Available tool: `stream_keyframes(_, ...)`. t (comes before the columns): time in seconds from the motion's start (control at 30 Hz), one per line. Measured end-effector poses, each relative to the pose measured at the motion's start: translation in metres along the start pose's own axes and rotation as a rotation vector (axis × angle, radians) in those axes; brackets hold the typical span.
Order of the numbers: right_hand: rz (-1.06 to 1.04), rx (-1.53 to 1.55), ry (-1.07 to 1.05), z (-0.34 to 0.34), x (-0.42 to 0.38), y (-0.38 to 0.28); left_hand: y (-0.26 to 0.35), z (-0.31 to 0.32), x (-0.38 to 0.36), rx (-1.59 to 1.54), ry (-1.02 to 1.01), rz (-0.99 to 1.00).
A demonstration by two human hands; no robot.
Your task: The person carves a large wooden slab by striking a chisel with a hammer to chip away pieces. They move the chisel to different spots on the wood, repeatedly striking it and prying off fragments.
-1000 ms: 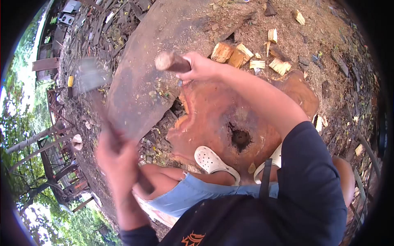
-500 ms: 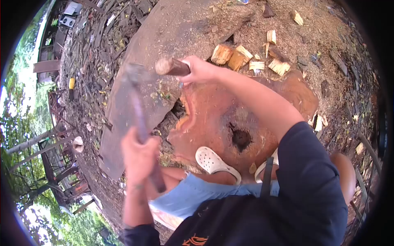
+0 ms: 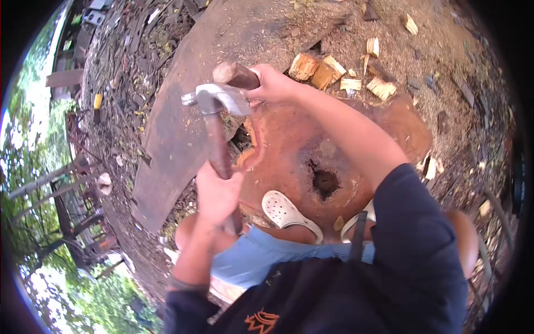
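Note:
My left hand (image 3: 218,192) is closed around the dark handle of a claw hammer (image 3: 218,146), whose bright metal head is raised above the ground at the handle's upper end. With fingers wrapped, my right hand (image 3: 272,83) grips a short brown round piece of wood (image 3: 236,75), its pale blunt end pointing left. In this view the hammer head sits just below that wooden end, overlapping its edge. Whatever lies beyond my right hand's grip is hidden by the hand. Beneath both hands spreads a broad reddish tree stump slab (image 3: 289,145) with a dark hole.
Split wood chunks (image 3: 322,75) lie on sawdust beyond the slab. A flat grey-brown sheet (image 3: 167,150) covers ground at left. My white perforated clog (image 3: 283,210) rests on the slab's near edge. A yellow-handled object (image 3: 97,102) stands farther left, among scraps.
The hammer and my left hand have moved right, bringing the hammer head close under the wood's end. My right hand has risen slightly and still grips the wood.

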State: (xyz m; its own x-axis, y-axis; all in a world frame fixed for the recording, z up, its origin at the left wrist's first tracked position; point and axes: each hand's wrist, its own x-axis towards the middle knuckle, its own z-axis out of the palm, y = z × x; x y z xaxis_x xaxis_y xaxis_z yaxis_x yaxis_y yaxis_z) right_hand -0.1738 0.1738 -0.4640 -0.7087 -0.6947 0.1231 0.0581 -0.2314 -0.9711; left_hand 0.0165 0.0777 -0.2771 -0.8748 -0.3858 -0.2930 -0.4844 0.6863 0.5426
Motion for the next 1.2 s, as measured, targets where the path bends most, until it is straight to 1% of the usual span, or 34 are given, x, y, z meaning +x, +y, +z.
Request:
stream_keyframes(0.03, -0.167, -0.107, 0.09, 0.0, 0.002, 0.01, 0.02, -0.025, -0.002, -0.051, -0.078, -0.121)
stream_keyframes(0.07, -0.044, -0.109, 0.084, -0.003, -0.004, -0.01, 0.041, -0.05, -0.004, -0.092, -0.151, -0.245)
stream_keyframes(0.1, -0.032, -0.091, 0.069, 0.001, -0.005, -0.013, 0.044, -0.069, -0.011, 0.082, 0.029, -0.107)
stream_keyframes(0.13, -0.024, -0.086, 0.064, -0.002, -0.004, -0.011, 0.053, -0.094, -0.013, 0.124, 0.17, 0.086)
stream_keyframes(0.17, -0.133, -0.19, 0.096, -0.007, 0.0, -0.007, 0.071, -0.125, -0.021, 0.134, 0.367, 0.033)
stream_keyframes(0.2, -0.235, -0.282, 0.114, -0.005, 0.001, -0.004, 0.078, -0.162, -0.027, 0.091, 0.508, 0.135)
stream_keyframes(0.23, -0.126, -0.127, 0.076, -0.002, 0.0, -0.007, 0.092, -0.189, -0.035, -0.101, 0.625, 0.268)
stream_keyframes(0.27, -0.084, -0.084, 0.064, -0.001, 0.001, -0.01, 0.11, -0.204, -0.038, -0.297, 0.717, 0.456)
stream_keyframes(0.33, 0.017, 0.004, 0.049, 0.001, -0.002, -0.014, 0.112, -0.266, -0.041, -0.427, 0.606, 0.727)
stream_keyframes(0.37, 0.013, 0.035, 0.053, 0.002, -0.001, -0.008, 0.11, -0.255, -0.037, -0.414, 0.682, 0.741)
stream_keyframes(0.43, 0.015, 0.016, 0.058, 0.004, -0.003, -0.01, 0.098, -0.199, -0.023, -0.387, 0.825, 0.768)
stream_keyframes(0.47, 0.011, 0.001, 0.065, 0.002, -0.002, -0.011, 0.072, -0.154, -0.015, 0.0, 0.933, 0.676)
stream_keyframes(0.5, -0.057, -0.047, 0.076, 0.002, 0.0, -0.007, 0.058, -0.108, -0.005, 0.012, 0.688, 0.431)
stream_keyframes(0.53, -0.125, -0.059, 0.122, 0.002, -0.001, -0.003, 0.043, -0.061, 0.005, 0.115, 0.399, 0.147)
stream_keyframes(0.57, -0.008, 0.033, 0.114, -0.001, -0.001, -0.006, 0.028, -0.014, 0.015, 0.262, 0.118, -0.068)
stream_keyframes(0.6, 0.12, 0.134, 0.092, 0.004, -0.003, -0.002, 0.019, -0.001, 0.027, 0.109, -0.039, 0.072)
stream_keyframes(0.63, 0.074, 0.014, 0.088, 0.009, -0.008, 0.001, 0.01, -0.009, 0.019, -0.106, -0.132, -0.075)
stream_keyframes(0.67, -0.004, -0.122, 0.113, 0.0, -0.002, 0.0, 0.035, -0.03, 0.021, -0.31, -0.231, -0.174)
stream_keyframes(0.7, -0.02, -0.03, 0.103, 0.001, -0.003, -0.006, 0.044, -0.049, 0.015, -0.339, -0.17, -0.137)
stream_keyframes(0.73, -0.042, -0.05, 0.121, 0.002, -0.006, -0.009, 0.067, -0.071, 0.002, -0.267, -0.081, -0.125)
stream_keyframes(0.77, -0.076, -0.076, 0.141, -0.001, -0.004, -0.012, 0.074, -0.096, -0.005, -0.086, 0.098, -0.007)
stream_keyframes(0.8, -0.097, -0.081, 0.157, 0.003, -0.004, -0.011, 0.095, -0.116, -0.018, -0.159, 0.289, 0.054)
stream_keyframes(0.83, 0.04, 0.062, 0.113, 0.004, -0.005, -0.013, 0.108, -0.138, -0.028, -0.257, 0.455, 0.156)
stream_keyframes(0.87, 0.024, 0.044, 0.113, 0.004, -0.002, -0.012, 0.116, -0.16, -0.031, -0.288, 0.551, 0.291)
stream_keyframes(0.9, 0.011, 0.023, 0.117, 0.004, -0.001, -0.009, 0.126, -0.168, -0.031, -0.375, 0.629, 0.553)
stream_keyframes(0.93, 0.003, 0.003, 0.121, 0.003, -0.002, -0.006, 0.135, -0.18, -0.024, -0.557, 0.732, 0.64)
stream_keyframes(1.0, 0.016, -0.037, 0.122, 0.002, -0.005, -0.01, 0.132, -0.165, -0.002, -0.741, 0.866, 0.838)
stream_keyframes(1.03, 0.018, -0.061, 0.119, 0.001, -0.005, -0.015, 0.104, -0.127, 0.011, -0.514, 0.788, 0.842)
stream_keyframes(1.07, -0.026, -0.108, 0.137, 0.002, -0.004, -0.015, 0.076, -0.088, 0.023, -0.292, 0.716, 0.863)
stream_keyframes(1.13, -0.112, -0.223, 0.182, 0.0, -0.006, -0.016, 0.036, -0.016, 0.018, 0.278, 0.173, 0.025)
stream_keyframes(1.17, 0.03, -0.214, 0.141, -0.001, -0.012, -0.031, 0.008, 0.003, 0.031, 0.146, 0.015, 0.176)
stream_keyframes(1.2, 0.035, -0.188, 0.127, 0.002, -0.014, -0.024, 0.008, -0.003, 0.024, -0.008, -0.026, 0.049)
